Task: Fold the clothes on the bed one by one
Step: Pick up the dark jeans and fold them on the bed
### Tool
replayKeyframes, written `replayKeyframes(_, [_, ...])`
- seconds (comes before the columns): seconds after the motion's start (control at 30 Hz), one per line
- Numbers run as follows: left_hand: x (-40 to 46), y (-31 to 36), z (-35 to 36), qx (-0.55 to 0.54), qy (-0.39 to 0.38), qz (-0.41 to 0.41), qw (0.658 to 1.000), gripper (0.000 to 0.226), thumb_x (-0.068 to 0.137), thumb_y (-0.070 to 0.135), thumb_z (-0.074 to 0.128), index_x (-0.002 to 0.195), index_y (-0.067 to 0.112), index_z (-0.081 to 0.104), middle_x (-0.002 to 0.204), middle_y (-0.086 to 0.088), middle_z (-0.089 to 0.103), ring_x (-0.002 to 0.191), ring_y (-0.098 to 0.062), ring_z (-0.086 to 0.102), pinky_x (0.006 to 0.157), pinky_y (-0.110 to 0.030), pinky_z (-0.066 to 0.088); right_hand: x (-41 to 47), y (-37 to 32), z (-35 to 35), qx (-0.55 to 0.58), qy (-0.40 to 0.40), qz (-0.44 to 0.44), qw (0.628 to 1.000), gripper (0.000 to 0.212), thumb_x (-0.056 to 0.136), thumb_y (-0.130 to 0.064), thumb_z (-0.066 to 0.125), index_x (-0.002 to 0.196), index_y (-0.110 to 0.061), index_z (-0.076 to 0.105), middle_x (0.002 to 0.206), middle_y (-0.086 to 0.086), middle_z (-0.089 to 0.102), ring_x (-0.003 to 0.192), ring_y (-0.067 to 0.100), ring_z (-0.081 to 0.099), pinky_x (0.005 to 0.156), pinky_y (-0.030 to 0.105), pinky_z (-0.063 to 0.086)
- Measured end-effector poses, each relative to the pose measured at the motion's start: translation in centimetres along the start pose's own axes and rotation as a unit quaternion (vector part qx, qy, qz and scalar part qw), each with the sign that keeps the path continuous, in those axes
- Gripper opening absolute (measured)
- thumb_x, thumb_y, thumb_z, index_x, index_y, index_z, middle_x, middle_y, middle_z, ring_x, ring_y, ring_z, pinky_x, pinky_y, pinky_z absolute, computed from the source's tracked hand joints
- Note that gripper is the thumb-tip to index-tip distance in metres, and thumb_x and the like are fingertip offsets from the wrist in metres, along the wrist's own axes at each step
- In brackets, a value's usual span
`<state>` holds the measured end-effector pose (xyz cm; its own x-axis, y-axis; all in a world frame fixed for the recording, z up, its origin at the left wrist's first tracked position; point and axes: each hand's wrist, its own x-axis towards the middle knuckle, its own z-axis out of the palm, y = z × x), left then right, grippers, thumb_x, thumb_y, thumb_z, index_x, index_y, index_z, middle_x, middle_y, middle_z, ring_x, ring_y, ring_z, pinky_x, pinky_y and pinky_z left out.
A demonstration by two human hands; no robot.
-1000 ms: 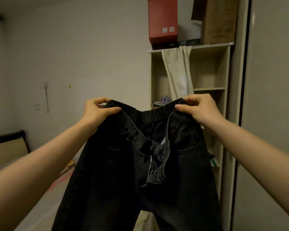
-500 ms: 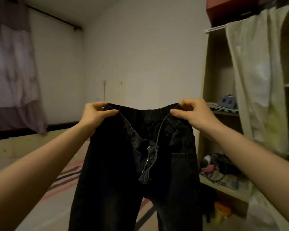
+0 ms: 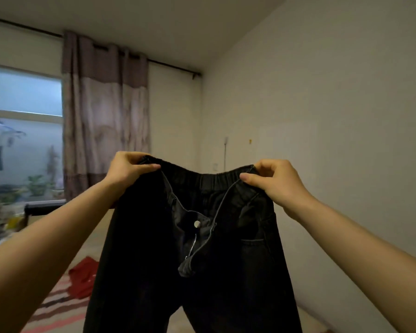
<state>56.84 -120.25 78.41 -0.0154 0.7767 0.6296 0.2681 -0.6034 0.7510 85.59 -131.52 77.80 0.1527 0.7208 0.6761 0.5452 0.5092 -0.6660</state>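
Black jeans [image 3: 154, 260] held up in the air at centre, waistband on top, legs hanging down out of view at the bottom edge. Fly is unzipped, front flap sagging open, metal button [image 3: 197, 224] showing just above the zipper [image 3: 192, 246]. Elastic back of the waistband stretched between the two hands. Left hand [image 3: 127, 168] pinches the left corner of the waistband, thumb on the near side, fingers curled over the top. Right hand [image 3: 277, 182] pinches the right corner the same way, fingers curled tight on the fabric. Both forearms reach in from the near corners, arms spread apart.

Below and behind the jeans, the bed [image 3: 58, 306] with a striped cover, pink and dark bands. Red garment [image 3: 82, 277] lies crumpled on the bed, left of the jeans, apart from them. Far left, a window [image 3: 24, 131] with potted plants [image 3: 36, 186] on the sill. Curtain [image 3: 106, 116] hangs on a rod just right of the window. Plain wall [image 3: 334, 116] on the right.
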Motion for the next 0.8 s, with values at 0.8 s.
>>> replayKeyframes(0.8, [18.1,-14.2,-16.1,0.113,-0.077,-0.052,0.989,0.012,0.076,0.003,0.074,0.082,0.013,0.072,0.065,0.002,0.072,0.062,-0.009,0.069,0.056,-0.016,0.054,10.0,3.0,29.1,0.178,-0.076,0.045,0.98,0.02,0.077,-0.024,0.075,0.069,-0.012,0.061,0.07,0.005,0.067,0.072,0.019,0.064,0.067,0.036,0.051])
